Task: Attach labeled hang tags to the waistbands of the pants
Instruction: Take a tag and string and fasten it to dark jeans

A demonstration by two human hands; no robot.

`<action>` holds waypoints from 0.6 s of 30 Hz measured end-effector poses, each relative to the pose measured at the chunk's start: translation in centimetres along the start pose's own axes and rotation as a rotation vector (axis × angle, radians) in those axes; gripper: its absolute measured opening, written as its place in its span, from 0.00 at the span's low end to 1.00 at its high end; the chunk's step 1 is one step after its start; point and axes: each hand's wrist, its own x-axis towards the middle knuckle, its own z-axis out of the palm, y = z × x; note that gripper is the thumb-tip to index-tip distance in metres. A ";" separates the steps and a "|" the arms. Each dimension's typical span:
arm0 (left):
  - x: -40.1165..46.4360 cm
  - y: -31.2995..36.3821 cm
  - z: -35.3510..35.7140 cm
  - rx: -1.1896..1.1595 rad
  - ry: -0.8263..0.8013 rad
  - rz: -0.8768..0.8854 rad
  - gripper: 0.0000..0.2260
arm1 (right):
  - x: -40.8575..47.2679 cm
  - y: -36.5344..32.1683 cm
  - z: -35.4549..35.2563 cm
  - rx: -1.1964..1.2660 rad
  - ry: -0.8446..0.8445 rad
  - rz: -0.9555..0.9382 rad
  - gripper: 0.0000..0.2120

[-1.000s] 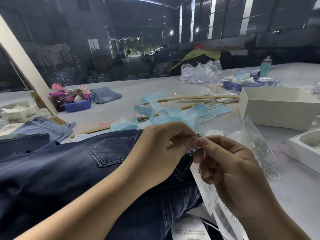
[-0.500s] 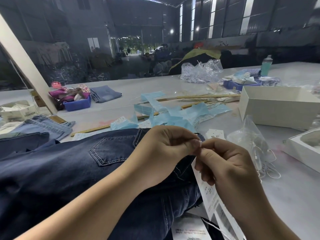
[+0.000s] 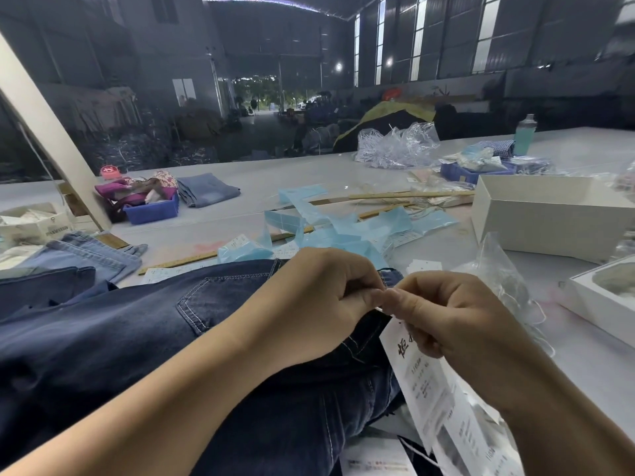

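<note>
A white hang tag [image 3: 426,383] is being dangled under the right hand [image 3: 457,314], whose curled fingers are pinched at its top. The left hand [image 3: 323,304] is being held fingertip to fingertip against it, fingers curled; what is being pinched there cannot be told. Both are being kept over the dark jeans [image 3: 120,338] spread on the table [image 3: 584,365]. Farther back, blue paper strips [image 3: 343,231] are being left scattered beside a white box [image 3: 549,214].

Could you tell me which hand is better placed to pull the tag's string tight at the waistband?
Probably the right hand: the tag hangs below its fingers, on the open table side. The left hand rests on the jeans, pinching at the waistband, so it suits steadying.
</note>
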 end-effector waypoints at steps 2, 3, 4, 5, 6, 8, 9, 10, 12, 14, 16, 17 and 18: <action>0.1 0.2 0.1 0.035 0.008 0.003 0.03 | 0.3 -0.1 -0.2 0.052 -0.068 0.041 0.15; 0.2 0.2 0.1 0.024 0.012 -0.001 0.02 | 0.4 -0.1 -0.4 0.111 -0.107 0.072 0.15; 0.3 0.2 0.1 0.002 0.018 -0.004 0.02 | 0.4 -0.1 -0.5 0.168 -0.141 0.100 0.14; 0.3 0.2 0.1 -0.020 0.026 -0.004 0.02 | 0.5 0.0 -0.6 0.212 -0.163 0.115 0.13; 0.4 0.2 0.2 -0.037 0.036 -0.004 0.02 | 0.5 0.0 -0.7 0.246 -0.176 0.119 0.13; 0.4 0.2 0.4 -0.058 0.054 -0.002 0.01 | 0.5 0.1 -0.7 0.316 -0.193 0.120 0.13; 0.4 0.2 0.6 -0.077 0.064 -0.003 0.01 | 0.5 0.2 -0.8 0.350 -0.204 0.125 0.14; 0.4 0.2 0.7 -0.104 0.072 -0.006 0.02 | 0.5 0.3 -0.8 0.380 -0.216 0.136 0.14; 0.3 0.2 0.9 -0.153 0.080 -0.007 0.02 | 0.5 0.3 -0.9 0.430 -0.227 0.162 0.11; 0.2 0.2 1.2 -0.166 0.091 0.010 0.02 | 0.6 0.3 -1.0 0.462 -0.228 0.180 0.07; 0.2 0.3 1.3 -0.157 0.117 0.032 0.02 | 0.7 0.3 -1.1 0.478 -0.242 0.185 0.07; 0.2 0.3 1.4 -0.150 0.128 0.040 0.02 | 0.8 0.3 -1.1 0.493 -0.252 0.190 0.07; 0.1 0.4 1.4 -0.145 0.135 0.047 0.02 | 0.8 0.3 -1.2 0.514 -0.264 0.197 0.06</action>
